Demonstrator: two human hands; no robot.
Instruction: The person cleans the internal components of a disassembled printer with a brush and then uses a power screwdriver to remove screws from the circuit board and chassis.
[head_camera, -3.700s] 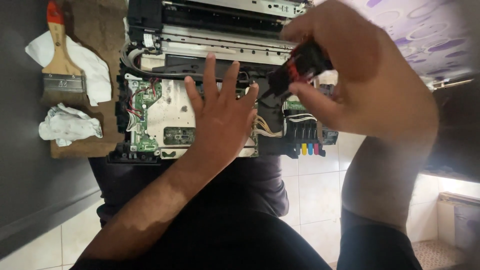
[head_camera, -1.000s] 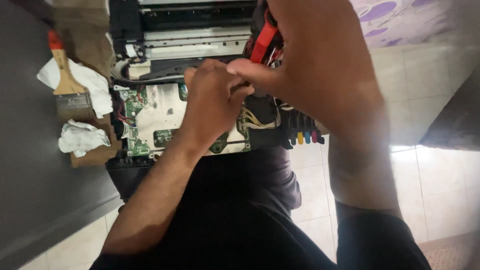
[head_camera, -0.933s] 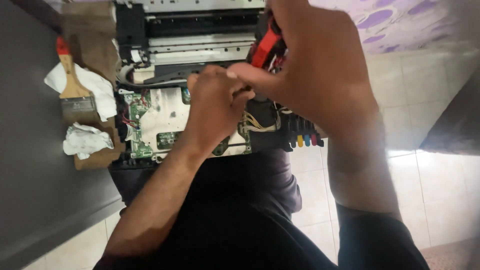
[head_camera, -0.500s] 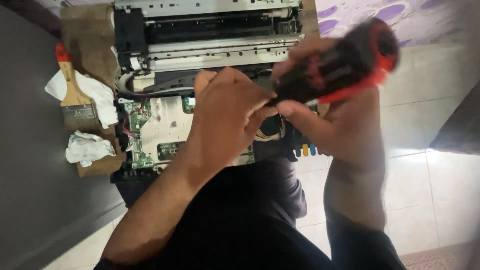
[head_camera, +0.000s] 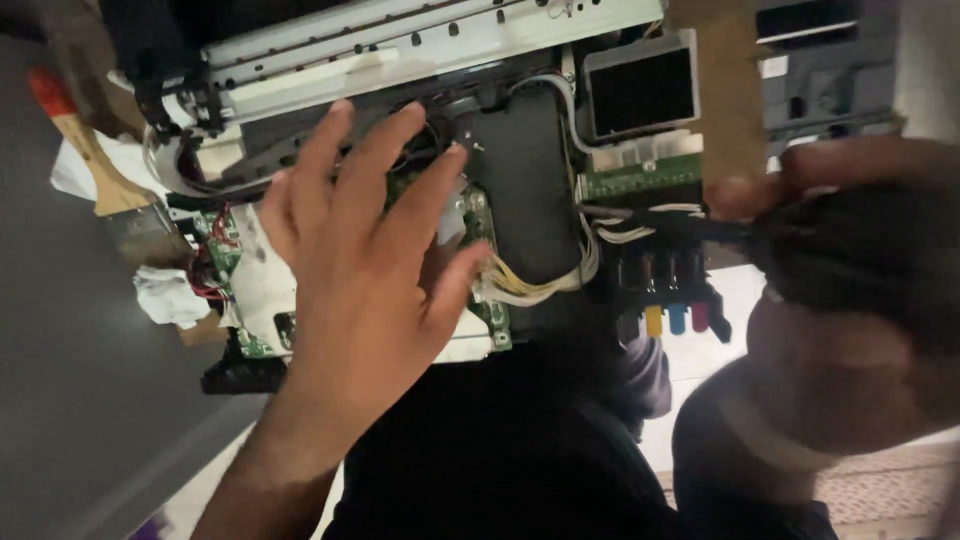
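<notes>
Left hand (head_camera: 365, 270) is spread wide with fingers splayed, flat over the middle of the opened printer (head_camera: 420, 130) — holding nothing, just hovering on or just above the green board (head_camera: 240, 290). Right hand (head_camera: 860, 290) is off at the right edge, dark and blurry, closed round a tool (head_camera: 690, 228) whose thin shaft points left toward the wire bundle (head_camera: 535, 285); can't tell what the tip is on.

The printer sits right in front, over the lap, cover already off and guts exposed, so by my guess the strip-down is well along but board and cables are still in place.

Around it: ink tubes with yellow, blue and pink ends (head_camera: 675, 318) just right of the wires, a brush (head_camera: 85, 150) and crumpled rags (head_camera: 170, 298) on the left. The spread hand hides most of the board.
</notes>
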